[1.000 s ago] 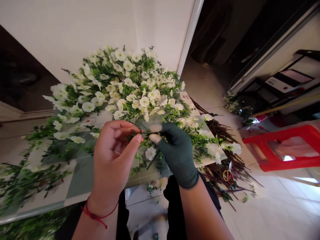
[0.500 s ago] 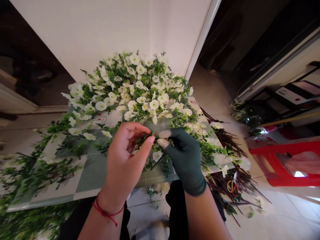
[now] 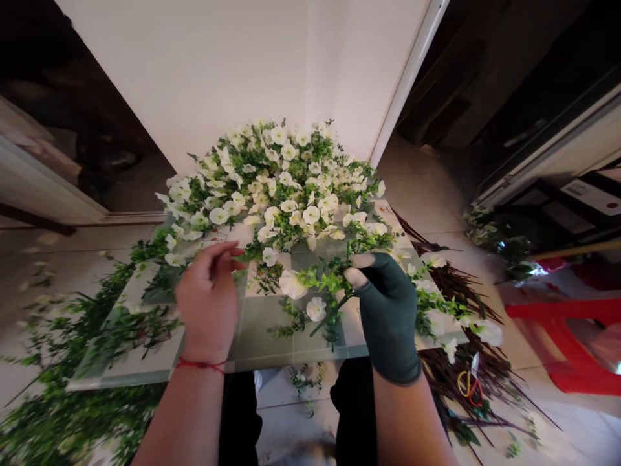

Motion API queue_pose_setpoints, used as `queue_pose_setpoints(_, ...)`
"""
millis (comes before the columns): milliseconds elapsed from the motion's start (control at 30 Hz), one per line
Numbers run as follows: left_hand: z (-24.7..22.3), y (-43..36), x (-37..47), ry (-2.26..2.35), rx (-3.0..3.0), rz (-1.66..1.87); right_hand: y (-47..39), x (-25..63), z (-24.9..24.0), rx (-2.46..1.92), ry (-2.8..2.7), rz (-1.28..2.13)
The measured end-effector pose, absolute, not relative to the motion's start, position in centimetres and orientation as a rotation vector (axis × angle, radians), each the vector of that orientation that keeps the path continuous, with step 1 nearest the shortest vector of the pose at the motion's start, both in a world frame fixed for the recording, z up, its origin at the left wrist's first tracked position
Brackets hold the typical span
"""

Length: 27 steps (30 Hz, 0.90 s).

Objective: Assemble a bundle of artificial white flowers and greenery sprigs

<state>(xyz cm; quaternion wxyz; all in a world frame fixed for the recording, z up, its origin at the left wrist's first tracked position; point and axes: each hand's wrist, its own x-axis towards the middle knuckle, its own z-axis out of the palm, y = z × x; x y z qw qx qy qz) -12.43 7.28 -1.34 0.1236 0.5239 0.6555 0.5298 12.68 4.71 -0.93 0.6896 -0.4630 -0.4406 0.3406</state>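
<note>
Right hand [image 3: 389, 314] has a leafy sprig [image 3: 324, 279] pinched!
The sprig spreads just left of that gloved grip; the left hand [image 3: 207, 304] hangs apart, loosely spread, white flowers [image 3: 311, 214] beyond both.

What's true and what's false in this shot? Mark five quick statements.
1. The gloved right hand holds a leafy sprig. True.
2. The left hand also grips that sprig. False: it is apart from it.
3. The red bracelet is on the right wrist. False: it is on the left wrist.
4. White flowers are massed at the far side of the table. True.
5. The scissors lie on the table. False: they lie among brown stems beyond its right edge.
</note>
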Motion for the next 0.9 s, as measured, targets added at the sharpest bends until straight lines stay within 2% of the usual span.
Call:
queue_pose_setpoints(100, -3.0, 8.7, -12.5, 1.873, 1.716, 1.362, 4.8, 12.5, -0.8, -1.034, -0.979, 0.759)
queue_pose_setpoints(200, -3.7, 9.6, -12.1, 1.841, 1.768, 1.34, 4.8, 12.4, -0.7, -1.052, -0.99, 0.745)
queue_pose_setpoints(433, -2.9, 8.7, -11.3, 1.719, 1.496, 1.613, 4.8, 12.3, -1.1, -1.081, -1.04, 0.76)
queue_pose_setpoints(533, -1.9, 7.8, -10.7, 1.354, 1.195, 1.763, 4.8, 12.3, -1.1, -1.077, -1.045, 0.752)
queue_pose_setpoints(633, -0.8, 7.3, -10.1, 0.999, 0.927, 1.722, 4.8, 12.1, -1.1, -1.074, -1.069, 0.774)
queue_pose_setpoints(900, 1.9, 6.0, -9.5, 0.693, 0.764, 1.677, 4.9, 11.8, -1.7, -1.101, -1.096, 0.841)
